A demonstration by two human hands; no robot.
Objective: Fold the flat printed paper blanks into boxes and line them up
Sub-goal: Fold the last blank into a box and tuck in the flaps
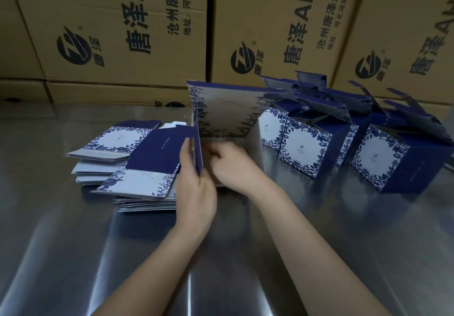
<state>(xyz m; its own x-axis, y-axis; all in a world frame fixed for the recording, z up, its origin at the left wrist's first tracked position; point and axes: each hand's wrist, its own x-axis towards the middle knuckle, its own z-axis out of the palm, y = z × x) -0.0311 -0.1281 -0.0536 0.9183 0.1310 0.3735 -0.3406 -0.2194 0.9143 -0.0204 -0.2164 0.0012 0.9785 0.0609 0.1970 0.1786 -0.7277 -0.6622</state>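
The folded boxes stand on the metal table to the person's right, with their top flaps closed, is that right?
Not quite. The folded boxes do stand on the metal table to the person's right, but their top flaps are open and stick up, not closed. The head view shows it.

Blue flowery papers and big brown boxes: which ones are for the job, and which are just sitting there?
For the job: half-folded blank, gripped by the left hand, right hand at its base; stack of flat blanks; folded boxes.
Just sitting: brown cartons behind.
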